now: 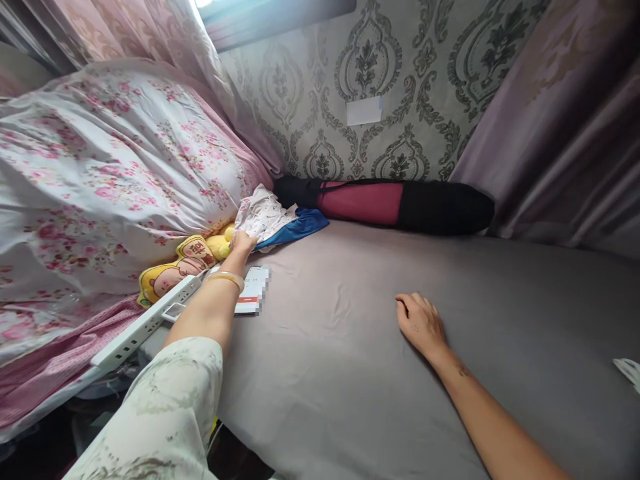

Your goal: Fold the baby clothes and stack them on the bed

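My left hand point(244, 243), with a bangle point(230, 279) on its wrist, reaches to the far left and is closed on a white printed cloth point(265, 213). Under and beside that cloth lies a blue cloth point(296, 229). Close to the hand are yellow plush toys point(173, 270). A phone point(254, 293) with a lit screen lies below, partly hidden by my left forearm. My right hand point(421, 323) rests on the grey sheet point(340, 373), fingers loosely bent and holding nothing; its thumb stands a little apart.
A black and maroon long bag point(370, 205) lies along the patterned wall point(280, 87). At the left are a white power strip point(145, 323) and a flowered fabric point(115, 167). Curtains point(550, 133) hang at the right. Something white point(627, 370) lies at the right edge.
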`<state>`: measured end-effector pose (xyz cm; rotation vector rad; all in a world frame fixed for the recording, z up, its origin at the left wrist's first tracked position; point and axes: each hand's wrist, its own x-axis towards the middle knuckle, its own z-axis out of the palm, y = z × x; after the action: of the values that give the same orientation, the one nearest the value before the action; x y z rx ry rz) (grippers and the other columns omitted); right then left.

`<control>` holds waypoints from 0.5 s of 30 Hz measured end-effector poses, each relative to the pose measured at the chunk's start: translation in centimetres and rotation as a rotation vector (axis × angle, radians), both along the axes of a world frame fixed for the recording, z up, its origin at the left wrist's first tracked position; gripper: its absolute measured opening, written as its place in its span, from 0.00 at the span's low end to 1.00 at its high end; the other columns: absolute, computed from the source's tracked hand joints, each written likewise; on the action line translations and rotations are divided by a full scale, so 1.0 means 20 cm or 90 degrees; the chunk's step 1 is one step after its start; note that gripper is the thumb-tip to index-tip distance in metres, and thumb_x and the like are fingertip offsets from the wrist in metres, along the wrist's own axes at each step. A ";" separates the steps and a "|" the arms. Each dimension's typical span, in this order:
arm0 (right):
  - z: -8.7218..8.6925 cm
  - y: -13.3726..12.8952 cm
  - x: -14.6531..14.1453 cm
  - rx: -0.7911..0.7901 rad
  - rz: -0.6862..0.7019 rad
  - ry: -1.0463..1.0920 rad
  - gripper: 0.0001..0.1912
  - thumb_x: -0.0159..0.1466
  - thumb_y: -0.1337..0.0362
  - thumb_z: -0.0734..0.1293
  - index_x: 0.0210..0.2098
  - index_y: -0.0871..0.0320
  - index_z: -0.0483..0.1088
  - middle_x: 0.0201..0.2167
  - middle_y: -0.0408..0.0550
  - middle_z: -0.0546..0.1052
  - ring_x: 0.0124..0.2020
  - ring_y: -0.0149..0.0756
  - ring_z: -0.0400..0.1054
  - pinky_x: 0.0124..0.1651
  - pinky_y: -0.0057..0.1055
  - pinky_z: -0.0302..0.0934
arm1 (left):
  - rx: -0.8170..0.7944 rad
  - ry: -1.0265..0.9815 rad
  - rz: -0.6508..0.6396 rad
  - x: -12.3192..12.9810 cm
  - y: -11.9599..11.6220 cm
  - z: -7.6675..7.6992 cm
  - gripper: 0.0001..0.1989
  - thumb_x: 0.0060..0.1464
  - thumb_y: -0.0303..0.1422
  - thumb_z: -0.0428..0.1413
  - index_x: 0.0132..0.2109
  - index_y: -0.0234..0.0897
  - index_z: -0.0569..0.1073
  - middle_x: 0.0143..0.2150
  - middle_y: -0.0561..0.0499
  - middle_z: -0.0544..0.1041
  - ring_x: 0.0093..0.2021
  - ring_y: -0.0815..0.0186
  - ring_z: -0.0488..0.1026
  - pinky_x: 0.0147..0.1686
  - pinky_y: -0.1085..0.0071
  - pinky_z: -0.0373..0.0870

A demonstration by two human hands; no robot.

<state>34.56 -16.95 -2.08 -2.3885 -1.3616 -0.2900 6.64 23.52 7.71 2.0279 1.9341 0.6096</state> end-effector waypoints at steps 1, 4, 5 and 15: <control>0.00 0.00 0.00 0.003 0.003 0.000 0.16 0.68 0.66 0.57 0.45 0.57 0.75 0.40 0.51 0.77 0.42 0.42 0.68 0.43 0.36 0.57 | 0.000 -0.004 0.017 0.01 0.00 -0.01 0.15 0.49 0.33 0.60 0.43 0.30 0.75 0.49 0.34 0.77 0.51 0.46 0.73 0.50 0.57 0.68; 0.00 0.00 0.00 0.008 0.008 0.000 0.15 0.68 0.67 0.57 0.44 0.56 0.75 0.40 0.51 0.77 0.42 0.41 0.68 0.43 0.35 0.55 | 0.027 -0.011 0.023 0.03 0.00 -0.01 0.18 0.50 0.35 0.60 0.49 0.34 0.74 0.56 0.37 0.73 0.57 0.48 0.69 0.54 0.56 0.65; 0.00 -0.01 0.00 0.008 0.009 0.000 0.15 0.68 0.67 0.57 0.44 0.56 0.75 0.40 0.51 0.77 0.42 0.41 0.68 0.43 0.35 0.55 | 0.031 -0.007 0.017 0.04 0.00 0.00 0.17 0.51 0.35 0.59 0.48 0.35 0.74 0.57 0.37 0.73 0.58 0.48 0.68 0.54 0.55 0.65; 0.02 -0.01 -0.03 0.002 -0.004 0.000 0.15 0.68 0.67 0.57 0.45 0.56 0.75 0.40 0.51 0.76 0.42 0.41 0.68 0.42 0.35 0.54 | 0.133 -0.102 -0.128 0.23 -0.08 0.18 0.14 0.51 0.32 0.55 0.45 0.32 0.74 0.42 0.41 0.78 0.45 0.54 0.75 0.46 0.63 0.69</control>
<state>34.05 -17.08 -1.65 -2.3901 -1.3532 -0.2931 11.25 21.98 11.24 2.1859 1.6105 0.9244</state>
